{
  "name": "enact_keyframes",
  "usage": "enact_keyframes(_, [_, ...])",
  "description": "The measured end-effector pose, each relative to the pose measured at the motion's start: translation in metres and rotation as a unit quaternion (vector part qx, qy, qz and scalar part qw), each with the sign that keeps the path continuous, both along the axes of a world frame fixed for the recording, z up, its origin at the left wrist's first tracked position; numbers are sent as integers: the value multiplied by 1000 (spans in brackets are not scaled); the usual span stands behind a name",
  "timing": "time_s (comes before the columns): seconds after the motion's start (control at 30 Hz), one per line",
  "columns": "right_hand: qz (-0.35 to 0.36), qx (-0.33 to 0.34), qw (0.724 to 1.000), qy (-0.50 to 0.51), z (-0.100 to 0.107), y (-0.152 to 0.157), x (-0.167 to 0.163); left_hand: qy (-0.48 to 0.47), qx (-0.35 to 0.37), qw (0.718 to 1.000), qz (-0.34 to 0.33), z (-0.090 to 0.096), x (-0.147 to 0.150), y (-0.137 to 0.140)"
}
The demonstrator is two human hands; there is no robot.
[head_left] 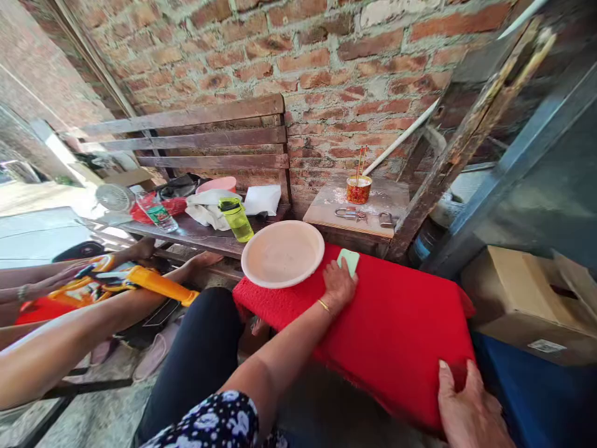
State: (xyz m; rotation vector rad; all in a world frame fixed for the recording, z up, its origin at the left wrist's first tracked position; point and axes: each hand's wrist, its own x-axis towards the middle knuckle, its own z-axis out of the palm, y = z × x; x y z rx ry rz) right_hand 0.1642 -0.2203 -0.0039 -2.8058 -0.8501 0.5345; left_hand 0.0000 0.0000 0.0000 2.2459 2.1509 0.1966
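Left hand (338, 284) rests on the phone (352, 260), grip unclear — long axis pointing forward — while right hand (473, 407) has fingers (474, 374) wide.

Phone (353, 258) and cloth (401, 317)
The phone, pale green, lay near the cloth's far edge; the cloth, red, was spread flat, near edge draped.

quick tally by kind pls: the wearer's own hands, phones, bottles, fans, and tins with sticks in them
Hands: 2 (left hand, right hand)
Phones: 1 (light green phone)
Bottles: 2 (yellow-green bottle, clear bottle)
Fans: 1 (white fan)
Tins with sticks: 1 (red and gold tin)
Total: 7
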Motion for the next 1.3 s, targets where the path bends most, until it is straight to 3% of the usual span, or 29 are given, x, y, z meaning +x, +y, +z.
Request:
enact_keyframes(0.07, [5, 5, 1000, -6, -1, -1, 1, -8, 33, 996, -87, -19, 48, -37])
enact_keyframes(0.17, [16, 13, 1000, -16, -3, -2, 3, -29, 67, 967, -243, -39, 109, -88])
enact_keyframes(0.27, [21, 19, 999, -25, -5, -3, 4, -66, 45, 946, -316, -41, 131, -110])
enact_keyframes(0.37, [12, 22, 1000, -19, -5, -4, 4, -74, 26, 963, -256, -25, 98, -81])
enact_keyframes(0.53, [7, 41, 999, -30, -8, -4, 3, -13, 21, 999, -26, 3, 3, 10])
enact_keyframes(0.63, [10, 42, 998, -39, -7, -4, 1, -10, 20, 1000, 17, 3, -1, 29])
enact_keyframes(0.73, [12, 34, 998, -43, -3, -4, -3, -31, 15, 999, -31, -11, 49, 4])
enact_keyframes(0.87, [17, 40, 997, -67, 2, -4, -8, -58, 30, 978, -199, -30, 143, -68])
enact_keyframes(0.97, [27, 33, 997, -66, 3, -4, -7, -81, 34, 943, -322, -34, 173, -102])
enact_keyframes(1.07, [22, 17, 999, -43, 1, -4, -3, -72, 46, 950, -301, -25, 140, -88])
enact_keyframes(1.23, [8, 19, 1000, -17, -1, -2, 0, -6, 30, 996, -84, -2, 8, -10])
enact_keyframes(1.3, [4, 19, 1000, -10, 0, -2, -1, 21, 19, 999, -17, 2, -24, 6])
